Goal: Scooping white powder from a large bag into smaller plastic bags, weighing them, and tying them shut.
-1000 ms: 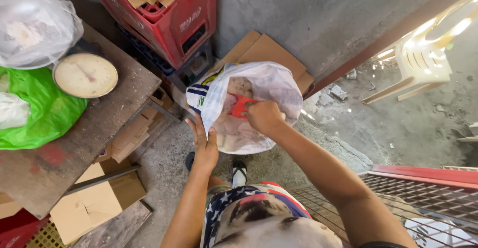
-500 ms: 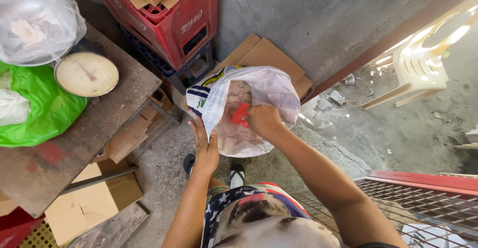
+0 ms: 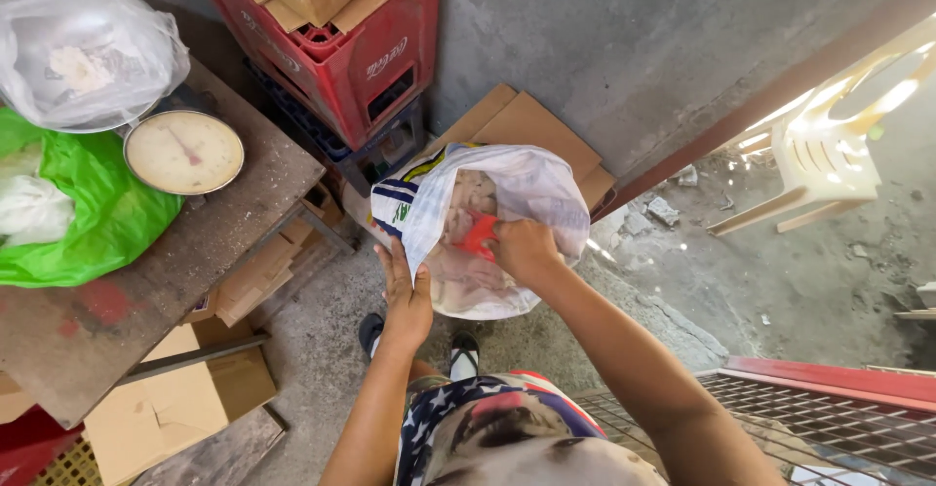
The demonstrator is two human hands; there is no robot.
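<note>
Left hand (image 3: 408,296): fingers flat against the near left edge of the white woven sack (image 3: 531,203), pinching the rim and holding the mouth apart.
Right hand (image 3: 525,249): reaches inside the sack's mouth, fingers clenched around a red scoop (image 3: 478,233).
Sack: stands open on the concrete floor (image 3: 322,335) just ahead of the person's feet, with pale lumpy contents showing inside; striped band along its left rim.
Table (image 3: 156,281): worn wooden top to the left, well apart from the sack, bearing a round dial scale (image 3: 183,151), a green plastic bag (image 3: 93,208) and a clear plastic bag (image 3: 83,52).
Behind sack: flattened cardboard (image 3: 531,125) against the grey wall.
Far left: stacked red crates (image 3: 356,52).
Far right: pale plastic chair (image 3: 829,145) in sunlight.
</note>
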